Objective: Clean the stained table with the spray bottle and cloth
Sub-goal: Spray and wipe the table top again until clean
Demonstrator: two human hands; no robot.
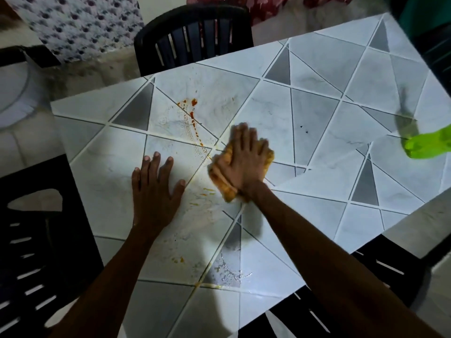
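Right hand [244, 159] presses flat on yellow cloth [220, 182] (left hand [153, 191] splayed, empty); a soiled cloth could smear the orange stain [194, 114].

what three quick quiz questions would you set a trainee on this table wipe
1. True or false: the left hand lies flat on the table, holding nothing.
2. The right hand presses on: A) cloth B) plate C) brush
3. Fill in: the stains beyond the cloth are ___ in colour.
Key: 1 true; 2 A; 3 orange.
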